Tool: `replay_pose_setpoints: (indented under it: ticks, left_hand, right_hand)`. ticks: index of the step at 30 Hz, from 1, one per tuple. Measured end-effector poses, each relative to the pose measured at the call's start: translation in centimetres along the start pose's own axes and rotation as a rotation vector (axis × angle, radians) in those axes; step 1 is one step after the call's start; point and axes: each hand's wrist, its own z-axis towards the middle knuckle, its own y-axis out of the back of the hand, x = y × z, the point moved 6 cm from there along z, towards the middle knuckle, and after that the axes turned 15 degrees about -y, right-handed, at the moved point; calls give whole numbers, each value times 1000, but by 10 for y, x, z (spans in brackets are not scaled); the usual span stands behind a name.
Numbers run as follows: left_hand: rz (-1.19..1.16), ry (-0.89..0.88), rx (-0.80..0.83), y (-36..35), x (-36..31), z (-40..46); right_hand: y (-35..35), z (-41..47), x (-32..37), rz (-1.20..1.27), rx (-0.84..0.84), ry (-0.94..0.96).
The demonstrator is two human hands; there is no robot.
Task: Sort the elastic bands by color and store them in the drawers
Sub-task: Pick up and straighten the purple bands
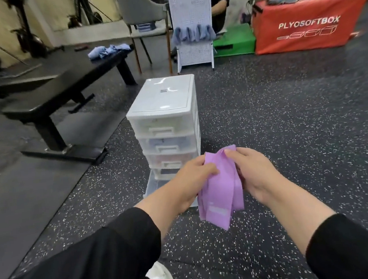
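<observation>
A purple elastic band [219, 194] hangs folded between both my hands, just in front of a white plastic drawer unit [163, 103] standing on the floor. My left hand [193, 174] grips the band's left side with curled fingers. My right hand [249, 171] pinches its upper right edge. The unit's upper three drawers are pushed in; the second shows bluish contents and the third [171, 159] reddish ones. The bottom drawer [153, 185] is pulled out toward me, partly hidden behind my left hand.
A black weight bench [61, 88] stands to the left with blue bands [109, 50] lying on its far end. Behind the unit are a white pegboard rack [192, 26] with blue-grey bands, a grey chair [141, 10], green and red plyo boxes [309, 23], and a seated person.
</observation>
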Motion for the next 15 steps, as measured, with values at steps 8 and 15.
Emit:
replay_pose_setpoints:
  ticks: [8,15]
  left_hand:
    - [-13,40,-6,-12,13,-14]
    - [-171,217,-33,-17,39,-18]
  right_hand:
    - [14,-1,-5,-184,-163,15]
    - [2,-4,-9,-533,-152,186]
